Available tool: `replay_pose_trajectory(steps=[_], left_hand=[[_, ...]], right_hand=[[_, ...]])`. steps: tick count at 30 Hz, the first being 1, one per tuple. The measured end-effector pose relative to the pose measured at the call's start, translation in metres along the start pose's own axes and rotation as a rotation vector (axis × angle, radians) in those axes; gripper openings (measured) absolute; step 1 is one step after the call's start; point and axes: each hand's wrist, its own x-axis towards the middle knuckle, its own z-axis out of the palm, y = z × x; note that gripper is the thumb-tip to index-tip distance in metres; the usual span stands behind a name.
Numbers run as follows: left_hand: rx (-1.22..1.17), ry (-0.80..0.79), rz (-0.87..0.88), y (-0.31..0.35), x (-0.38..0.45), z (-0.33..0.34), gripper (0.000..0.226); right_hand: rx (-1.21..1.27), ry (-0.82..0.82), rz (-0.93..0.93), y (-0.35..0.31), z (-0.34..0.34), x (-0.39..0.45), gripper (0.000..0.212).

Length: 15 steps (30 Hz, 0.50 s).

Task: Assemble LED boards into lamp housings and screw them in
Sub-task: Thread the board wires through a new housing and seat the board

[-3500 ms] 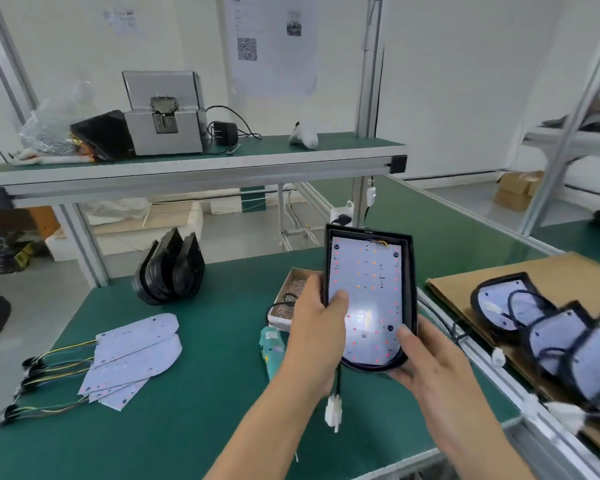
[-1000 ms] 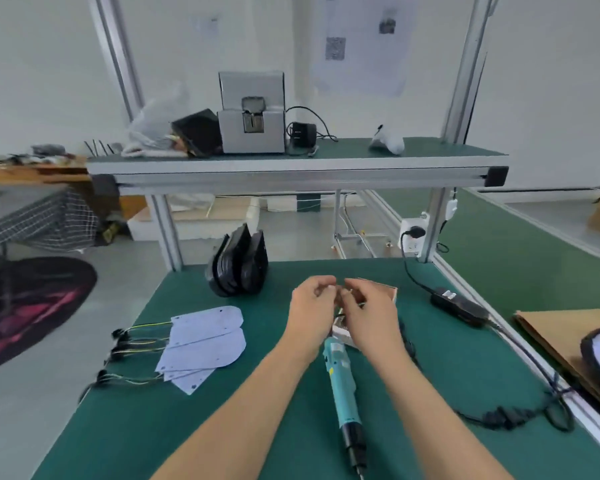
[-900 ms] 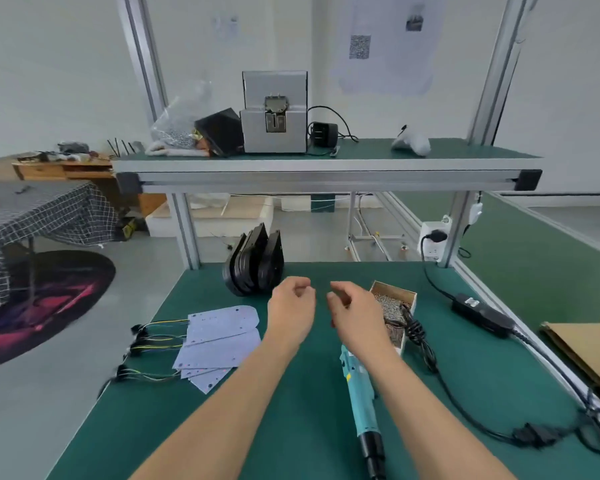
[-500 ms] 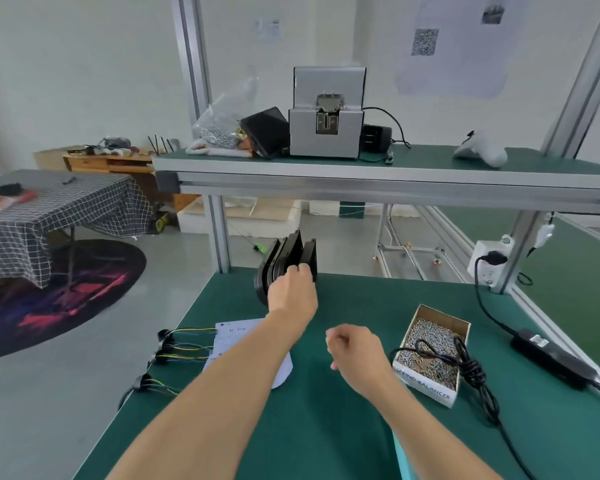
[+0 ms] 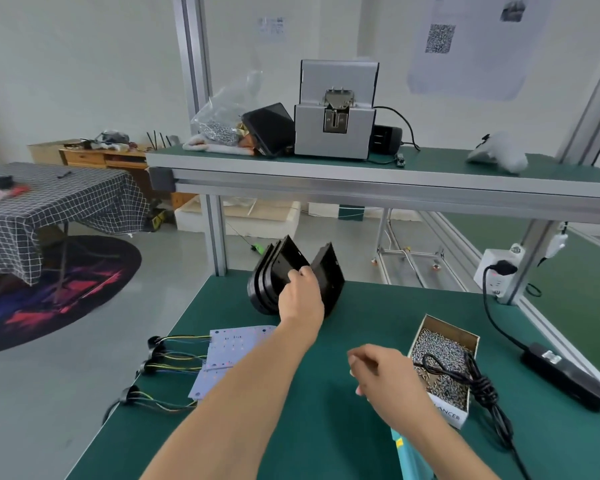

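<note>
Right grip (image 5: 378, 370) hovers over the green counter (image 5: 326, 427), fingers loosely curled, holding nothing visible. Just right of it sits the screw box (image 5: 442, 365). Left of it lie LED boards (image 5: 229, 348). Farther ahead, left grip (image 5: 300, 292) clasps 1 black lamp housing (image 5: 328, 275) beside the upright stack (image 5: 269, 278).

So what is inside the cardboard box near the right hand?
The cardboard box holds a heap of small metal screws. A coiled black cable lies across them and covers some. The bottom of the box cannot be seen under the screws.
</note>
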Motion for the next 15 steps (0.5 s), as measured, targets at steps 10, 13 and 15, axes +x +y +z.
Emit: replay_pose_trajectory(steps=[10, 13, 15], left_hand=[[-0.427, -0.029, -0.210, 0.003, -0.055, -0.005, 0.021], [-0.518, -0.056, -0.279, -0.007, -0.071, -0.007, 0.023], [-0.599, -0.085, -0.317, -0.013, -0.081, -0.010, 0.018]], right_hand=[[0.060, 0.060, 0.035, -0.003, 0.003, -0.018, 0.013], [0.055, 0.056, 0.025, -0.008, 0.002, -0.025, 0.014], [0.054, 0.061, 0.024, -0.010, 0.003, -0.028, 0.016]])
